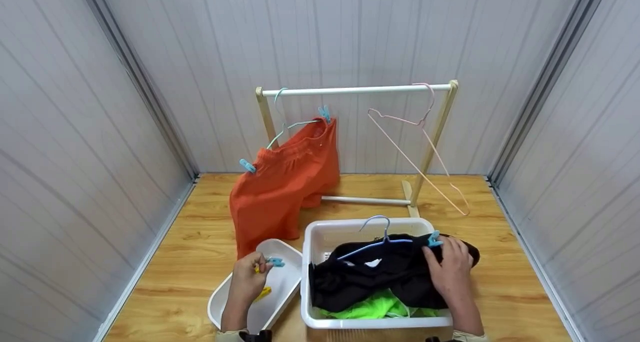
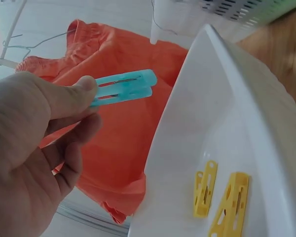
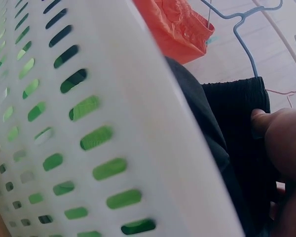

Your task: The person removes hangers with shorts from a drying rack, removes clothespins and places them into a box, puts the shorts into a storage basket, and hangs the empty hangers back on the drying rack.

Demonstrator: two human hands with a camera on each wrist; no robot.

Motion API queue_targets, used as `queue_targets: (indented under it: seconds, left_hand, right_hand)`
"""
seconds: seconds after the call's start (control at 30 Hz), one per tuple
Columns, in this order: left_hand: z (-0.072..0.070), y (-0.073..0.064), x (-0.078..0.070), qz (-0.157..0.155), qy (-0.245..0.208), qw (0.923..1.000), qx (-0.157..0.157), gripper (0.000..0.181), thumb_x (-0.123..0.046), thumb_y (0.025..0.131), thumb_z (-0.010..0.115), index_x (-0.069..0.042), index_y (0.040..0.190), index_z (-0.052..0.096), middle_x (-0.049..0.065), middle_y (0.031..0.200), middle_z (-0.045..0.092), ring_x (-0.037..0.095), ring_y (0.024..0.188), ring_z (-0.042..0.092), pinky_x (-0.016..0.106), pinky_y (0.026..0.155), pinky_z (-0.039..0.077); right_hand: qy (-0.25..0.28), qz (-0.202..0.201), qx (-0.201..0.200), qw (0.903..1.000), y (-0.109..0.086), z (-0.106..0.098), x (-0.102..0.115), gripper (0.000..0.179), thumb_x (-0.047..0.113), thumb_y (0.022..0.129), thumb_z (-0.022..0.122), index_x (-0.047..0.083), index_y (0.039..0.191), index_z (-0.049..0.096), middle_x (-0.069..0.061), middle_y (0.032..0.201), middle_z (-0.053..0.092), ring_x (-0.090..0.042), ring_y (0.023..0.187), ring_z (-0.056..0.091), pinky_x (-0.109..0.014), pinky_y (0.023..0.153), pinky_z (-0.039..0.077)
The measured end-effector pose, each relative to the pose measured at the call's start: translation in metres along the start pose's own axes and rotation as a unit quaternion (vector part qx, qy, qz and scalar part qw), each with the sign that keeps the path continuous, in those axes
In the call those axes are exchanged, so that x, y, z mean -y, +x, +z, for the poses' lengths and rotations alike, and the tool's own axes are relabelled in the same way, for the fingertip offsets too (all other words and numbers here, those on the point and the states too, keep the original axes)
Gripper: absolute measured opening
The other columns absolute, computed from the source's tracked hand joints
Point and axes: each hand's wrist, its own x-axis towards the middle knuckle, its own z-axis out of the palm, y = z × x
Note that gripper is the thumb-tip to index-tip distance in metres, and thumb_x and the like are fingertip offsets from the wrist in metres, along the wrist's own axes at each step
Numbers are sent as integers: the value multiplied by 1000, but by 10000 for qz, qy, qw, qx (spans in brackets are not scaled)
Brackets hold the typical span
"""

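Observation:
My left hand (image 1: pixel 245 278) is over the white tray (image 1: pixel 218 298), pinching a light-blue clothespin (image 2: pixel 126 87) between thumb and forefinger. Two yellow clothespins (image 2: pixel 205 190) lie in that tray. With my right hand (image 1: pixel 452 269) I hold the right part of a black garment (image 1: pixel 400 272), thumb on its gathered waistband (image 3: pixel 237 91) in the right wrist view. A blue hanger (image 1: pixel 386 238) sits at the garment's top edge, hook upward. Beside my right fingertips, another light-blue clothespin (image 1: pixel 434 239) is clipped on the waistband. Part of the right fingers is hidden behind the cloth.
The garment lies over a white basket (image 1: pixel 306 282) with bright-green cloth (image 1: pixel 372 304) inside. Behind stands a rack (image 1: pixel 357 89). Orange shorts (image 1: pixel 295 172) hang at its left on a clipped hanger, and a bare pink hanger (image 1: pixel 400 142) at its right. Panel walls enclose three sides.

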Motion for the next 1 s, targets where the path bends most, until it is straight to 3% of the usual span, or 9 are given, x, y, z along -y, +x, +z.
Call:
queue_targets:
  seconds: [0.17, 0.33, 0.53, 0.63, 0.8, 1.0]
  left_hand:
    - [1, 1, 5, -277, 369, 9989, -46, 44, 4, 70, 84, -15, 61, 45, -6, 68, 56, 13, 65, 51, 28, 58, 43]
    - [2, 3, 8, -742, 838, 9933, -301, 38, -3, 72, 85, -16, 64, 50, -2, 69, 59, 16, 64, 53, 31, 57, 44]
    - [3, 5, 9, -1162, 838, 9891, -326, 34, -3, 74, 83, -15, 66, 53, 9, 94, 72, 23, 86, 66, 39, 70, 54]
    - [3, 5, 8, -1227, 850, 9884, -295, 32, -4, 75, 83, -16, 67, 55, 7, 88, 71, 22, 80, 64, 39, 71, 55]
    - [4, 5, 8, -1147, 847, 9894, -291, 31, -5, 75, 83, -16, 67, 56, -1, 71, 59, 17, 65, 55, 32, 60, 50]
    - [5, 5, 6, -939, 798, 9920, -282, 32, -4, 75, 82, -16, 66, 54, -3, 66, 56, 14, 64, 56, 31, 58, 48]
  right_hand:
    - [-27, 1, -21, 10000, 0, 0, 0, 43, 26, 93, 67, -6, 120, 58, -26, 124, 55, -43, 120, 38, -62, 98, 23]
    - [12, -32, -39, 10000, 0, 0, 0, 42, 25, 93, 68, -6, 119, 58, -27, 124, 55, -43, 120, 39, -62, 98, 23]
    - [26, -62, -73, 10000, -1, 0, -1, 42, 24, 92, 68, -7, 119, 58, -27, 123, 56, -43, 120, 39, -62, 98, 23]
    - [29, -87, -100, 9999, -2, 1, -1, 41, 23, 91, 69, -7, 118, 59, -26, 122, 57, -43, 119, 40, -62, 97, 24]
    - [42, -95, -114, 9999, -2, 0, 0, 40, 22, 91, 69, -7, 117, 59, -26, 121, 57, -43, 120, 39, -63, 96, 23]
    - [32, -105, -118, 9999, -2, 0, 1, 40, 22, 91, 69, -7, 117, 59, -26, 121, 56, -44, 119, 40, -63, 96, 23]
